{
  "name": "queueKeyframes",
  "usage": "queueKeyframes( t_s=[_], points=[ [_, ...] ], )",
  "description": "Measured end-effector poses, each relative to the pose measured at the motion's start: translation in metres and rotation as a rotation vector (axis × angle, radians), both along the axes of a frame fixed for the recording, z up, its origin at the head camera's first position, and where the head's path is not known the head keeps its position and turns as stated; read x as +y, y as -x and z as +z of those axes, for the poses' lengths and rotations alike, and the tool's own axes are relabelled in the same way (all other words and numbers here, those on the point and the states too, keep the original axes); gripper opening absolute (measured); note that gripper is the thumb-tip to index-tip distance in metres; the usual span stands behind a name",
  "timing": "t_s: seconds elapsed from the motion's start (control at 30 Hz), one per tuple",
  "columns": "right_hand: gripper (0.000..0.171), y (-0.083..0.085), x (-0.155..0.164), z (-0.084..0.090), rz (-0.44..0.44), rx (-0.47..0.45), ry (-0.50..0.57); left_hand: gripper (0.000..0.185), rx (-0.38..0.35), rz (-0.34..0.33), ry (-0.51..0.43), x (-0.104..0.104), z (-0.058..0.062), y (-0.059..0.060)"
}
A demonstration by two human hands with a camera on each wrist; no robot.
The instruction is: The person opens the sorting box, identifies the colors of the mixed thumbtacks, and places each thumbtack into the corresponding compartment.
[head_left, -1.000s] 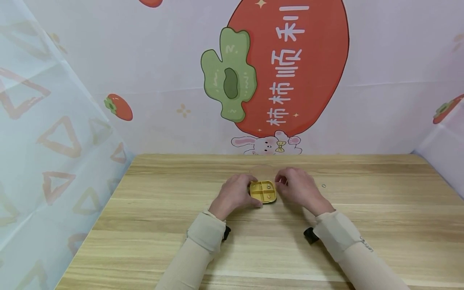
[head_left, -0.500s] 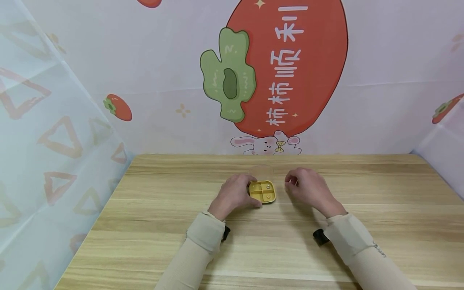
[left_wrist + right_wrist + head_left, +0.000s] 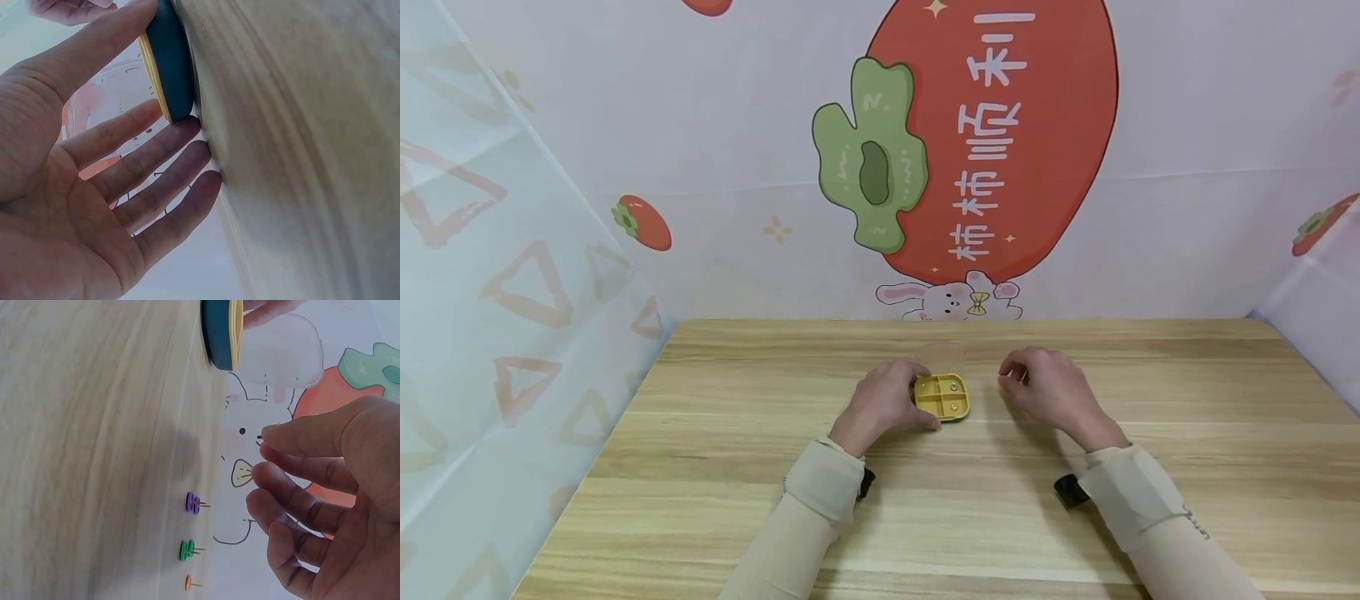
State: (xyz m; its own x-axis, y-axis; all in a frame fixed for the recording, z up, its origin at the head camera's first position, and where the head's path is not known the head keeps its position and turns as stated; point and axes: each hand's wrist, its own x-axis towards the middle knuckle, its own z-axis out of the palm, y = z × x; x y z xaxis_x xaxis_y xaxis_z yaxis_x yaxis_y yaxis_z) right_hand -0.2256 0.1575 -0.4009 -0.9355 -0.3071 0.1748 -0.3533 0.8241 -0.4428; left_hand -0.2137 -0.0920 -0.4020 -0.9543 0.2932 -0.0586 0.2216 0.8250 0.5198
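Note:
My left hand (image 3: 887, 404) holds a small pill box (image 3: 931, 407) between thumb and fingers, on the table. Its inside is yellow with four compartments; the outer shell (image 3: 170, 62) is dark teal. Small shiny round pieces (image 3: 954, 407) lie in its two right compartments. The clear lid (image 3: 284, 356) stands open at the back. To the right of the box, my right hand (image 3: 1047, 385) hovers with loosely bent fingers, thumb and index tips close together and nothing visible between them. Below it, purple thumbtacks (image 3: 190, 502), green thumbtacks (image 3: 184, 550) and an orange thumbtack (image 3: 188, 582) rest points up.
A wooden table (image 3: 715, 500) runs back to a printed cloth (image 3: 737, 100) with a big red persimmon. Another cloth (image 3: 490, 333) hangs along the left edge. Black wrist straps (image 3: 1070, 492) show by the sleeves.
My right hand has moved from the box's right edge out to the right, covering the small round thing seen there earlier. My left hand keeps its hold on the box.

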Motion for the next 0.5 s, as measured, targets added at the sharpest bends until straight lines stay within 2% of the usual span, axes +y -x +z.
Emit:
queueKeyframes(
  t_s=[0.5],
  points=[
    [0.005, 0.001, 0.013, 0.005, -0.027, -0.007, 0.008, 0.072, -0.001, 0.001, 0.002, -0.001, -0.001, 0.0]
  ],
)
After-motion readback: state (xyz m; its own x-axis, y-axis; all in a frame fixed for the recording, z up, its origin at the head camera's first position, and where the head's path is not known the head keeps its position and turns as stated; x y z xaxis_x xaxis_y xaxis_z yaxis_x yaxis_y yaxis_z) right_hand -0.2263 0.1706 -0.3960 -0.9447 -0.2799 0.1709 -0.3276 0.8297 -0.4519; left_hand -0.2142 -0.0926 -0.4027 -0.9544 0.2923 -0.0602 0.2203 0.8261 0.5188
